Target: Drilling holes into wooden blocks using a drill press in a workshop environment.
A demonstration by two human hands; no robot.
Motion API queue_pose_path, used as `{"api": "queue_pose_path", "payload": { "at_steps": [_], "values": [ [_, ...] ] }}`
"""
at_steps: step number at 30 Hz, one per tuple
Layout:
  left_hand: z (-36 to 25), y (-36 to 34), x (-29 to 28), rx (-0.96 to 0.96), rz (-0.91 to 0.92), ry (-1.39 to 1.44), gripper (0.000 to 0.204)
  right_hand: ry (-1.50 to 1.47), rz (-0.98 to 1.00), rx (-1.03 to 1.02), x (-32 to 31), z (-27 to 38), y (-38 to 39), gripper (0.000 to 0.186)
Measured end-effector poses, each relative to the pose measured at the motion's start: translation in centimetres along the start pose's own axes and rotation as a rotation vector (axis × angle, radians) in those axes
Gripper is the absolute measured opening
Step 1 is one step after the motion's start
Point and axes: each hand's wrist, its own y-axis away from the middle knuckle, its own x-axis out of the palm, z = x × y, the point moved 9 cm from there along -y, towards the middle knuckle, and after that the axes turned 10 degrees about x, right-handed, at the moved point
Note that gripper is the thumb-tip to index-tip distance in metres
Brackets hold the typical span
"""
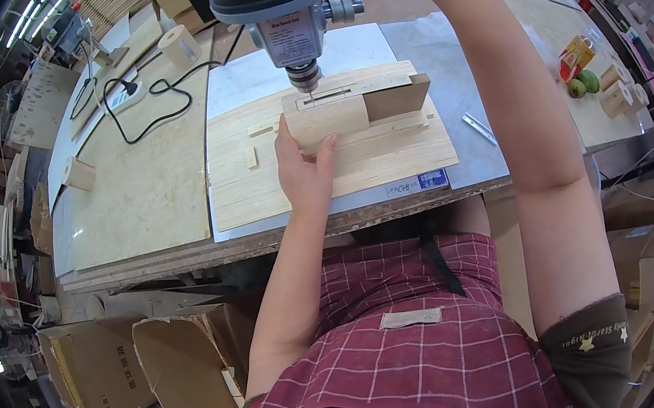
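My left hand grips the left end of a light wooden box, thumb along its near side and a finger at its left end. A slot outline is marked on the box's top face, with part of it cut through. Directly above stands a bench drill, its chuck holding a thin bit that comes down at the left end of the slot. The box rests against wooden strips on a pale wooden board. My right arm reaches up past the drill's right side; its hand lies beyond the top edge.
A small wood block lies on the board, left of my hand. A metal strip lies to the right. Farther right are green fruits and wooden rolls. A black cable runs left to a power strip. Cardboard boxes stand below the table.
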Motion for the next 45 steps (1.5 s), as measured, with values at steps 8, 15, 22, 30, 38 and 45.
{"api": "queue_pose_path", "payload": {
  "at_steps": [8, 15, 22, 30, 38, 45],
  "values": [
    [0.3, 0.2, -0.5, 0.019, -0.007, -0.071, 0.075, -0.194, -0.141, -0.074, -3.6, 3.5, 6.6, 0.023],
    [0.5, 0.2, -0.3, 0.017, -0.020, -0.045, 0.075, -0.165, -0.189, -0.179, -1.7, 1.7, 10.6, 0.013],
    [0.3, 0.2, -0.4, 0.009, -0.007, -0.091, 0.075, -0.277, -0.219, -0.110, -0.7, 0.7, 13.3, 0.014],
    [0.2, 0.2, -0.3, -0.008, -0.009, -0.050, 0.074, -0.331, -0.235, -0.085, 1.1, -0.6, 16.0, 0.006],
    [0.4, 0.2, -0.3, -0.012, -0.021, -0.012, 0.073, -0.401, -0.327, -0.141, 3.0, -2.0, 17.7, 0.005],
    [0.4, 0.2, -0.3, -0.008, -0.021, -0.034, 0.074, -0.376, -0.342, -0.128, 4.4, -3.0, 18.5, 0.008]
  ]
}}
